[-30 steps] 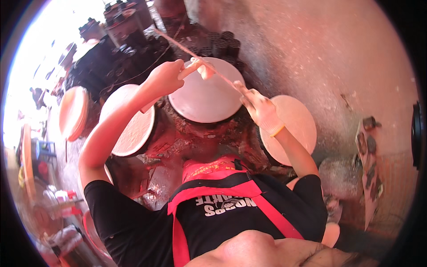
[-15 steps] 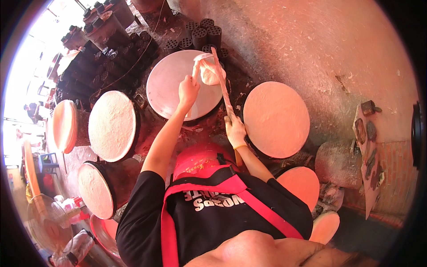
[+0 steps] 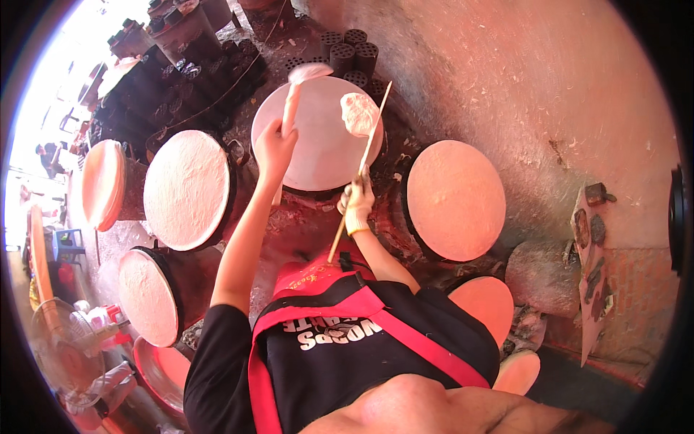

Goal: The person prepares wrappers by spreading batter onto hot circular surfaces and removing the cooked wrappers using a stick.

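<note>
My left hand (image 3: 275, 150), bare and closed, grips a wooden-handled scraper (image 3: 292, 110) with a pale, blurred curved head. The scraper's head is held up over the far rim of a smooth round griddle (image 3: 312, 155). My right hand (image 3: 358, 204), in a pale work glove with dark smudges, wraps round a long thin wooden slat (image 3: 370, 145), which shows nearly edge-on. The slat slants up across the griddle's right side. Beside its upper part is a pale lump of dough (image 3: 358, 114); whether it rests on the griddle or sticks to the slat, I cannot tell.
Round griddles covered with pale flat sheets stand on both sides, among them a left one (image 3: 186, 192) and a right one (image 3: 457, 201). Black perforated coal cylinders (image 3: 343, 58) are stacked behind. A fan (image 3: 69, 354) stands lower left. A wall (image 3: 564, 101) rises on the right.
My left hand has moved the scraper left, away from the dough lump. In my right hand the slat has turned from its broad face to its narrow edge. The view has shifted slightly.
</note>
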Tool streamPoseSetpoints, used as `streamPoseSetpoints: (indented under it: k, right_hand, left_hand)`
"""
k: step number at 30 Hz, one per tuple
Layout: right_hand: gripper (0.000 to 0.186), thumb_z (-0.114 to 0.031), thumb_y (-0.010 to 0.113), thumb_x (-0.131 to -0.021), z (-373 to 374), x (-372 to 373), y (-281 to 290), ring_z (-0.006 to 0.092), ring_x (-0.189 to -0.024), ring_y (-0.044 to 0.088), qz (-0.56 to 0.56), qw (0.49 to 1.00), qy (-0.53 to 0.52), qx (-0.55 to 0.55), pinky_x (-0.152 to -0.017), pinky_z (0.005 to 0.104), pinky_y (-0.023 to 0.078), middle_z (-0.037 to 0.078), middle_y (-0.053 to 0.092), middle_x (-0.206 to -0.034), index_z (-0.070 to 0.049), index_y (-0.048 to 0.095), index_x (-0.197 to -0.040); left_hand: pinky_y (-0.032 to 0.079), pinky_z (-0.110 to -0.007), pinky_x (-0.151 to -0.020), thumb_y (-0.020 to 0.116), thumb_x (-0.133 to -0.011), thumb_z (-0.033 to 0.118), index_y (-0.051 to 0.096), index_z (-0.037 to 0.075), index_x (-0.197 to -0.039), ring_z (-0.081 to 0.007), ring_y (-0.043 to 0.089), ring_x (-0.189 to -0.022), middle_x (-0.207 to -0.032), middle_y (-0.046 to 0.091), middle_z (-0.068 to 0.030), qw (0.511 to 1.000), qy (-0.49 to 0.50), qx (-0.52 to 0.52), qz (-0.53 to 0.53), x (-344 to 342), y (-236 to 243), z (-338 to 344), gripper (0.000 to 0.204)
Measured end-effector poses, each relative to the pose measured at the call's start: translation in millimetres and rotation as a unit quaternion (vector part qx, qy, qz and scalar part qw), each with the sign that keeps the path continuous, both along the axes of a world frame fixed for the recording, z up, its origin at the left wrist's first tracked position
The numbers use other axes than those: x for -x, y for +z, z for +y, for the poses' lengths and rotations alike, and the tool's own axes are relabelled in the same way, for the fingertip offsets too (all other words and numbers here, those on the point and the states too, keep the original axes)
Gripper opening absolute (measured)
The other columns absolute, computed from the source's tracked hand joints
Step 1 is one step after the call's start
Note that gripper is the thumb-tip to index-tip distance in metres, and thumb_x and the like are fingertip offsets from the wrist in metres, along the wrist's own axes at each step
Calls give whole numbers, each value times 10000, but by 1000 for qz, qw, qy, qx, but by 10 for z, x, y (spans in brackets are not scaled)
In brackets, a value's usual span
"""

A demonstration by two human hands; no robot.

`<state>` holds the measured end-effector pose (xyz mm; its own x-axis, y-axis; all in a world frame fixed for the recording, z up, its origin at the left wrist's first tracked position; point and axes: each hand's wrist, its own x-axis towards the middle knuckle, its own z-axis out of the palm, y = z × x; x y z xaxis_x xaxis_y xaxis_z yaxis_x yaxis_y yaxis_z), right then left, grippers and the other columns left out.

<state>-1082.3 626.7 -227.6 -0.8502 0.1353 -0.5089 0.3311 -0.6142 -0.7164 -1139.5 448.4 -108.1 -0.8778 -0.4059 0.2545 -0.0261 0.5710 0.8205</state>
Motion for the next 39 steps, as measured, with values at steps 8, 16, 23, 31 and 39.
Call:
streamPoseSetpoints:
  k: [8,16,23,31,39]
  right_hand:
    - [116,-280,501,-941,-518,1120,211,106,-360,350,23,991,129,-14,-322,275,296,-18,407,-576,-188,509,-1011]
    - [417,-189,495,-937,-43,-79,90,86,-320,332,-14,997,22,-71,-282,263,271,-36,384,-531,-321,469,-1331]
    - [299,-279,581,-908,-526,406,328,95,-334,353,-31,987,137,-81,-299,264,275,-17,416,-541,-236,512,-1196]
    - [417,-278,546,-930,168,407,395,97,-335,352,17,954,261,-148,-310,255,289,-15,433,-551,-314,454,-1335]
    - [414,-282,604,-907,-88,801,386,68,-357,342,-3,941,297,-159,-314,242,282,-36,401,-548,-284,509,-1310]
  left_hand:
    - [329,-203,-408,557,-921,212,527,60,-897,-58,424,-473,-653,472,20,894,71,-440,-41,-1441,-236,-311,157]
    - [238,-176,-359,531,-920,135,478,85,-821,-23,290,-412,-552,337,76,703,68,-686,-173,-2310,-412,-785,122]
    - [302,-203,-392,606,-878,193,512,77,-768,-62,371,-435,-552,396,50,710,89,-665,-213,-2497,-475,-808,186]
    - [339,-209,-440,642,-835,126,519,74,-864,-70,413,-525,-685,465,18,719,204,-648,-143,-2689,-666,-661,137]
    - [423,-256,-557,638,-808,182,508,134,-708,-116,512,-570,-611,487,30,694,285,-644,-153,-2654,-760,-91,171]
